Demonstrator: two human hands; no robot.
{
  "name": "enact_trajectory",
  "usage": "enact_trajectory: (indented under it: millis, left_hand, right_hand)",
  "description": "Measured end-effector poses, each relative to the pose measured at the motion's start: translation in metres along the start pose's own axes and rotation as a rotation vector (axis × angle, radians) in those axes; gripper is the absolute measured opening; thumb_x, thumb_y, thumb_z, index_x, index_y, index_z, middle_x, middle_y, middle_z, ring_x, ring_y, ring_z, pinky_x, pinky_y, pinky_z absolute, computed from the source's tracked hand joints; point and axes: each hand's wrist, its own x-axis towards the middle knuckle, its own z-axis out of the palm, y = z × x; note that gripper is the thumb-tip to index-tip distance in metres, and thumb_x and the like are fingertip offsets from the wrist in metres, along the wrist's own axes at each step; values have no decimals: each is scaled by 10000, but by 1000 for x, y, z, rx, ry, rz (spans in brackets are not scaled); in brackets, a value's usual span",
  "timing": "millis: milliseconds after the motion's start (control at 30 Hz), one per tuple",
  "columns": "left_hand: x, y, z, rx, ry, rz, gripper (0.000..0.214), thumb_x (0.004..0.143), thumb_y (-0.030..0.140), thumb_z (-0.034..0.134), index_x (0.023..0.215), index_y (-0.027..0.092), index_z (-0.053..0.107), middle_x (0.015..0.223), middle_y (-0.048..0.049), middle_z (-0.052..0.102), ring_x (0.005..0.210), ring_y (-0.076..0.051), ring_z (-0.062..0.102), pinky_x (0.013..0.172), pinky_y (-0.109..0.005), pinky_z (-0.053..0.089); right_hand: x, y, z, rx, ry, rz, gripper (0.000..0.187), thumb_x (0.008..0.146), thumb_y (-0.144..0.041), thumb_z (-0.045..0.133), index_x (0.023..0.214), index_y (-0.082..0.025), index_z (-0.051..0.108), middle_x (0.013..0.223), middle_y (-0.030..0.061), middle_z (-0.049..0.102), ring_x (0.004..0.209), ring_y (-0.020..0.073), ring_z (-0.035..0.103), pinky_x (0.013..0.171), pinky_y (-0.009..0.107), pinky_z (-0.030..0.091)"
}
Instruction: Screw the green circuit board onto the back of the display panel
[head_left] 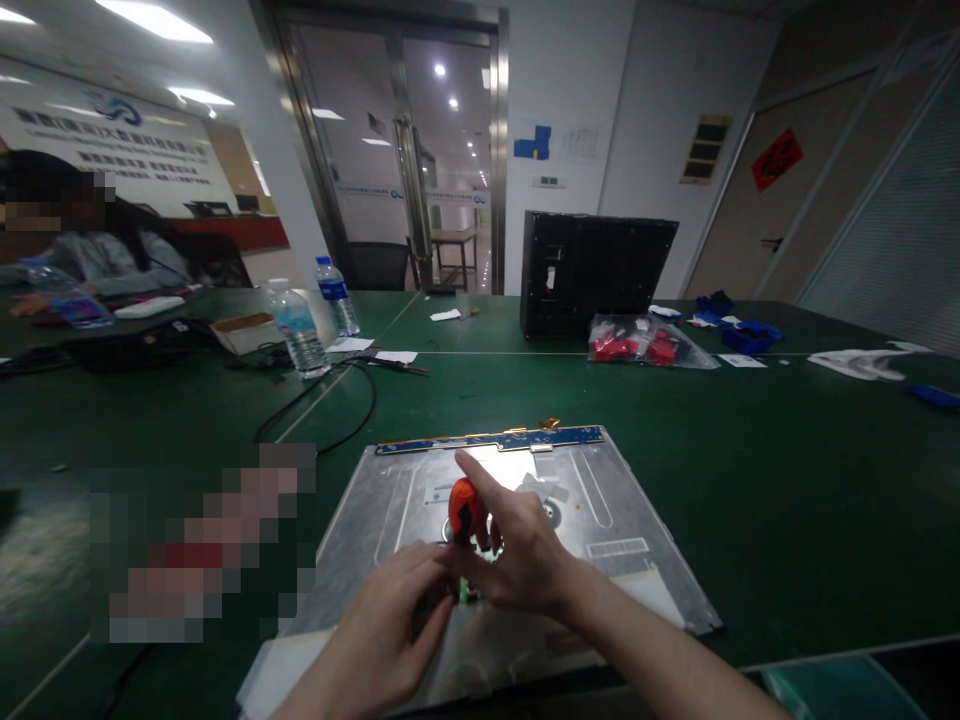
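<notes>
A flat silver metal panel point(600, 500) lies on the green table in front of me, with a blue circuit strip point(491, 440) along its far edge. My right hand point(517, 560) grips an orange-handled screwdriver point(465, 508) held upright over the panel's middle, index finger stretched forward. My left hand point(382, 630) is pinched right beside the screwdriver's tip, fingers pressed together on something small that I cannot make out.
Two water bottles point(298, 328) and a black cable point(330, 395) lie at the left. A black box point(592, 272), a bag of red parts point(645, 343) and blue parts point(750, 335) stand at the back. Another person point(90, 245) sits far left.
</notes>
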Motion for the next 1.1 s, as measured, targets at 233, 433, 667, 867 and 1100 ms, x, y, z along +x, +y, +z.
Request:
enact_trajectory:
  millis: [233,433,667,867,1100]
  left_hand:
    - [2,5,-3,-26,-13,-20,152,883,155,439,879,207,582,856,-53,666,758,-207,640,669,-291,515]
    - [1,3,-2,-36,-7,-46,138,869,176,471,862,207,605,805,-51,648,734,-210,615,675,-295,521]
    - [0,3,-2,-14,-18,-68,139,875,174,454,837,205,584,793,-51,634,743,-213,615,682,-299,514]
    - [0,2,-2,-25,-6,-33,137,875,156,443,861,201,573,831,-54,655,742,-206,629,657,-295,505]
    - [1,6,-4,-39,-12,-56,150,871,162,455,872,208,598,851,-57,660,777,-212,632,696,-295,520]
  right_hand:
    - [0,-3,-1,8,19,-6,691,904,-323,530,1484,-174,186,773,1,609,502,114,496,453,223,437]
    - [-1,-4,-1,29,1,1,746,843,-243,518,1485,-176,144,785,-1,606,503,113,497,439,220,426]
    - [-1,-6,-2,29,0,12,784,784,-160,493,1479,-153,129,792,4,599,519,117,496,457,226,430]
    - [0,-4,-1,-7,38,-22,622,896,-302,541,1435,-220,240,819,-3,617,538,110,517,485,225,459]
    - [1,-3,-2,9,2,-37,700,919,-276,535,1509,-198,167,861,22,641,521,102,496,453,213,445]
